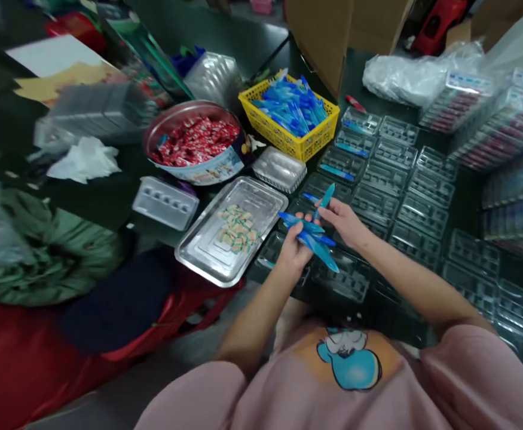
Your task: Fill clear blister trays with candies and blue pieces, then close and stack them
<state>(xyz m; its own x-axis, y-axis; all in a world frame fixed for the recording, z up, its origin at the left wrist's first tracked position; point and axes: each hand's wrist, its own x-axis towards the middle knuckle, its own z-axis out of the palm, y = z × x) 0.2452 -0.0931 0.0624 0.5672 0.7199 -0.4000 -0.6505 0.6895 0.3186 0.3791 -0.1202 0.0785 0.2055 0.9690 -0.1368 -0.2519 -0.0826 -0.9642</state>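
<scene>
My left hand [294, 248] is closed around a small fan of slim, pointed blue plastic pieces [317, 243], their tips sticking out on both sides. Just to its right, my right hand [342, 220] pinches a single teal pointed piece [326, 198], tilted upward. Beneath and beyond the hands lie rows of clear plastic blister trays [375, 197]. Several trays in the left column hold a blue piece, such as the one in this tray [337, 172]. What kind of item the blue pieces are I cannot tell.
A yellow basket [308, 146] heaped with blue pieces stands ahead. Left of it is a round tin [210, 173] of small red packets. A metal tray [202, 263] holds small tan-and-green pieces. Stacked filled packs [507, 125] rise at the right, near a cardboard box [319, 36].
</scene>
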